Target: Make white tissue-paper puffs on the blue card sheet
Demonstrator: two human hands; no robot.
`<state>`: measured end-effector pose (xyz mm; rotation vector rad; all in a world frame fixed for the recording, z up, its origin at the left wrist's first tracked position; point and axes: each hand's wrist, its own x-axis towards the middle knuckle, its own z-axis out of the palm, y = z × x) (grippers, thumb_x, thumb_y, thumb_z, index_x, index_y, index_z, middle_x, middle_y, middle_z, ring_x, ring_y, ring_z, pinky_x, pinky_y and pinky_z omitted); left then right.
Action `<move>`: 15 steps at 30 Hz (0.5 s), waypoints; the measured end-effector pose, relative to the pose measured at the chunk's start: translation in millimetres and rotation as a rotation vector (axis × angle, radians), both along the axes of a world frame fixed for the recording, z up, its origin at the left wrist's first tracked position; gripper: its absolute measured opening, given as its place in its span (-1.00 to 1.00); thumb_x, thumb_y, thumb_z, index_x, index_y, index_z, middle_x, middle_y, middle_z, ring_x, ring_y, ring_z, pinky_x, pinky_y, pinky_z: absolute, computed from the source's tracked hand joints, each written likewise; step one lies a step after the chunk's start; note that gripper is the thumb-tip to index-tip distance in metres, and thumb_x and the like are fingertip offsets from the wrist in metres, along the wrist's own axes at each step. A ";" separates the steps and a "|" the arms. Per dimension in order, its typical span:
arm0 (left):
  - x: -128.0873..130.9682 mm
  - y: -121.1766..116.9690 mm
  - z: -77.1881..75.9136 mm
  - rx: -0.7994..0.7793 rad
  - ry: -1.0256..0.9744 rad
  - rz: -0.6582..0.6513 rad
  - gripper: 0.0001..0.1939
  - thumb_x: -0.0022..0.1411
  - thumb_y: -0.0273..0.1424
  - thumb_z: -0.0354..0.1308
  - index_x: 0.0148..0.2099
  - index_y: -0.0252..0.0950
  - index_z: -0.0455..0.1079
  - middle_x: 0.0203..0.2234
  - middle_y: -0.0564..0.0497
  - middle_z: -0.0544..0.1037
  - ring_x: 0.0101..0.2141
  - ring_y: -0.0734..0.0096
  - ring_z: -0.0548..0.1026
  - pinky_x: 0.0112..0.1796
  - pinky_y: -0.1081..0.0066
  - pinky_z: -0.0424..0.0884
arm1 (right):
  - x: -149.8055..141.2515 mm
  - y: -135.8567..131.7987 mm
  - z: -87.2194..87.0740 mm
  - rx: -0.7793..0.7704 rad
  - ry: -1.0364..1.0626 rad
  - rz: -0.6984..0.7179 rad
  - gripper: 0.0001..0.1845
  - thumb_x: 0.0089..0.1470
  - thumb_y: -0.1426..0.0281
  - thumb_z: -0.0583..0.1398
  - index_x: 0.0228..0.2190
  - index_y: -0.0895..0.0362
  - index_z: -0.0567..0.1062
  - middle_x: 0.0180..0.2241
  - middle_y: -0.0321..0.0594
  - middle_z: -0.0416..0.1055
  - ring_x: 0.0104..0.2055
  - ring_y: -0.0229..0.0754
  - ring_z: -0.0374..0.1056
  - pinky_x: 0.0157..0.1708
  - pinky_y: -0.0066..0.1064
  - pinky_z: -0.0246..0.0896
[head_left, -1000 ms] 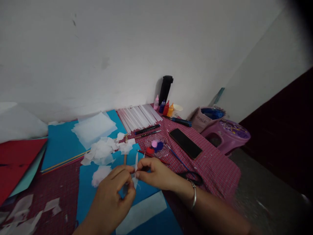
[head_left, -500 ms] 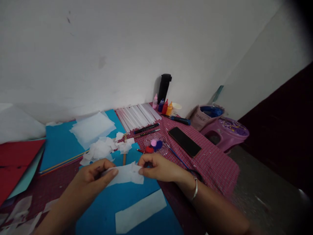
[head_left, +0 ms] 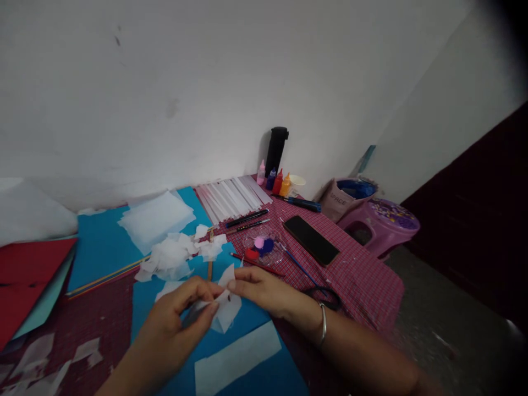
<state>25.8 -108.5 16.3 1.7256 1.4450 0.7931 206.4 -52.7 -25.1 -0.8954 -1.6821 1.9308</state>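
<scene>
Both of my hands pinch one small piece of white tissue paper (head_left: 226, 311) above a blue sheet (head_left: 231, 335). My left hand (head_left: 181, 316) grips its left side with fingers closed. My right hand (head_left: 259, 289), a metal bangle on its wrist, holds the top right edge between thumb and fingertip. The paper hangs crumpled between them. A heap of white tissue scraps (head_left: 173, 254) lies just beyond my hands, with a wooden stick (head_left: 210, 264) beside it.
A paint palette (head_left: 264, 246), brushes, pens, a black phone (head_left: 311, 240), scissors (head_left: 325, 294) and small paint bottles (head_left: 277, 181) lie on the checked cloth. White strips (head_left: 231, 197), a black flask (head_left: 275, 149), red sheets (head_left: 25, 275) at left. A purple stool (head_left: 383, 223) stands off the right edge.
The paper was a narrow twist, then spread wide between my hands, and now it is gathered again. My left hand has moved back to the right, close to my right hand.
</scene>
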 end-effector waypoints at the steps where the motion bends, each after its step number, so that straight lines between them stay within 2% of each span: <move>1: 1.3 -1.9 0.9 0.038 0.032 -0.019 -0.86 0.12 -0.33 0.05 -0.47 -0.21 0.25 -0.35 0.01 0.56 -0.31 0.32 0.51 -0.29 0.37 0.40 | -0.9 -0.1 -1.4 -0.055 0.010 -0.047 -0.62 -0.01 0.09 0.15 -0.45 0.19 0.33 -0.57 -0.40 0.17 -0.58 -0.43 0.05 -0.58 -0.56 -0.02; 3: 3.2 -4.5 2.6 0.090 0.065 -0.055 -0.88 0.10 -0.36 0.04 -0.47 -0.20 0.25 -0.35 0.02 0.56 -0.29 0.31 0.51 -0.26 0.36 0.41 | -2.2 0.1 -2.9 -0.131 0.065 -0.112 -0.68 -0.09 0.18 0.23 -0.50 0.20 0.34 -0.59 -0.41 0.20 -0.59 -0.44 0.07 -0.58 -0.56 -0.01; 4: 3.9 -4.9 3.2 0.103 0.074 -0.074 -0.90 0.09 -0.38 0.05 -0.47 -0.20 0.26 -0.35 0.02 0.56 -0.28 0.31 0.51 -0.25 0.36 0.41 | -2.7 0.1 -3.0 -0.114 0.086 -0.134 -0.71 -0.09 0.23 0.24 -0.51 0.20 0.35 -0.58 -0.40 0.24 -0.58 -0.43 0.11 -0.55 -0.56 0.02; 8: 4.5 -0.2 -1.0 0.067 0.131 -0.100 -0.92 0.10 -0.36 0.04 -0.41 -0.21 0.31 -0.46 0.06 0.52 -0.37 0.35 0.48 -0.31 0.40 0.39 | -4.1 -1.6 -2.8 0.081 0.074 -0.171 -0.83 -0.03 0.36 0.18 -0.53 0.21 0.37 -0.54 -0.33 0.34 -0.51 -0.40 0.19 -0.47 -0.53 0.09; 11: 2.9 5.1 -11.5 -0.013 0.187 -0.105 -0.81 0.16 -0.31 -0.03 -0.46 -0.22 0.28 -0.59 0.11 0.41 -0.50 0.42 0.39 -0.45 0.47 0.31 | -4.5 -2.9 -6.4 0.149 0.003 -0.121 -0.88 0.03 0.39 0.13 -0.48 0.20 0.37 -0.53 -0.34 0.34 -0.54 -0.40 0.17 -0.53 -0.55 0.06; 15: 1.3 4.3 -23.4 -0.140 0.283 -0.211 -0.76 0.14 -0.23 0.01 -0.50 -0.24 0.25 -0.66 0.15 0.32 -0.58 0.47 0.29 -0.55 0.51 0.14 | 2.1 0.8 -6.1 0.332 -0.128 -0.046 -0.91 0.04 0.43 0.11 -0.41 0.19 0.40 -0.49 -0.33 0.33 -0.49 -0.37 0.21 -0.49 -0.54 0.10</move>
